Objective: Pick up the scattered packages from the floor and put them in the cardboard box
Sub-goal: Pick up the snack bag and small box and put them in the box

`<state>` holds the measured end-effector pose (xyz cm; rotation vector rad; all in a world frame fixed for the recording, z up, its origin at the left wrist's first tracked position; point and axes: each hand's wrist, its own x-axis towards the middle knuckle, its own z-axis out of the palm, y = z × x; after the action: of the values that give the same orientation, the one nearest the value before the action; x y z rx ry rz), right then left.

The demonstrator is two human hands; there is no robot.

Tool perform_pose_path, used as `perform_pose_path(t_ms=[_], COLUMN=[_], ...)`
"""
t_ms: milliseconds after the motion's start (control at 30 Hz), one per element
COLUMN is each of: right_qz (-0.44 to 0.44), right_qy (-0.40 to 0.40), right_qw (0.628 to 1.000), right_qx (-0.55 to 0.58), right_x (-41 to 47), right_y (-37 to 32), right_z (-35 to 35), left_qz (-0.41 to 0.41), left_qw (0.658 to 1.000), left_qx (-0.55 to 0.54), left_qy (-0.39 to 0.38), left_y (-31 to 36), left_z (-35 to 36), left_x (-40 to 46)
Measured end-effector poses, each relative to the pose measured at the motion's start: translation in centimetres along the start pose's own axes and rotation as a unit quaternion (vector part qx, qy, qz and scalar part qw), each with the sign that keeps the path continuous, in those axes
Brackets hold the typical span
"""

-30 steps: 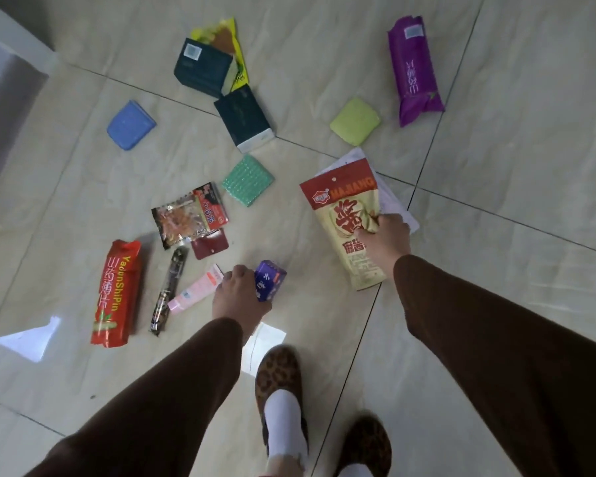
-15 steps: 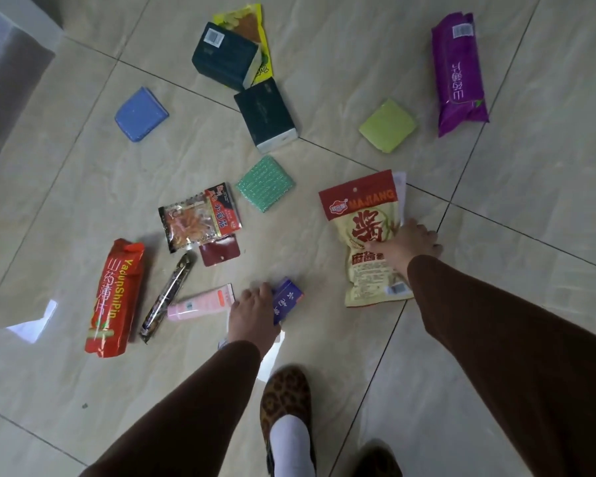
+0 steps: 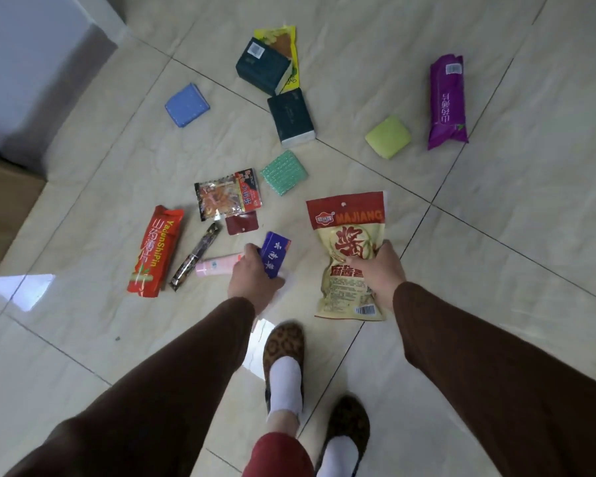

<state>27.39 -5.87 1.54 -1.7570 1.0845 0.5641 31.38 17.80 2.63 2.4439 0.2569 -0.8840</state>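
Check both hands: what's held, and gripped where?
Left hand grips the small purple box along its lower side. Right hand pinches the MAJIANG sauce pouch at its right edge, mid-height.

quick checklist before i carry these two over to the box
1. Right hand gripping the MAJIANG pouch: ok, fingers wrap its middle.
2. Left hand gripping the small blue packet: ok, it sits in the fingers.
3. Pouch fully lifted off the floor: cannot tell from this view.
4. Cardboard box located: ok, a brown corner shows at the left edge; its opening is out of frame, so room inside cannot tell.
5. Path to it: not ok, the red snack bag and pink tube lie on that side.
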Motion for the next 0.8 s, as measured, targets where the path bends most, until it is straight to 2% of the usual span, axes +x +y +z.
perform_pose_path(t_ms=[200,367,567,800], right_qz=[-0.033,-0.058,-0.090,-0.091], right_qy=[-0.048,-0.086,-0.125,-0.156], right_qw=[0.998,0.995,0.987,0.983], right_qx=[-0.008,-0.012,-0.041,-0.034], right_x=[-11.3,-20.5,-29.8,-39.4], right_y=[-4.9,-9.5,-14.1,-16.9], right_z=[-0.6,2.4,10.5,23.2], left_qz=[-0.026,-0.064,-0.093,-0.125], left_qw=[0.995,0.985,0.970,0.952], left_qx=[-0.086,-0.135,-0.180,-0.242], left_qy=[0.048,0.087,0.134,0.141], left_y=[-0.7,-4.0,-11.9,-25.5], left_z=[-8.9,-16.7,-24.9,-33.3], left_x=[-10.4,-17.2,-22.2,-26.1])
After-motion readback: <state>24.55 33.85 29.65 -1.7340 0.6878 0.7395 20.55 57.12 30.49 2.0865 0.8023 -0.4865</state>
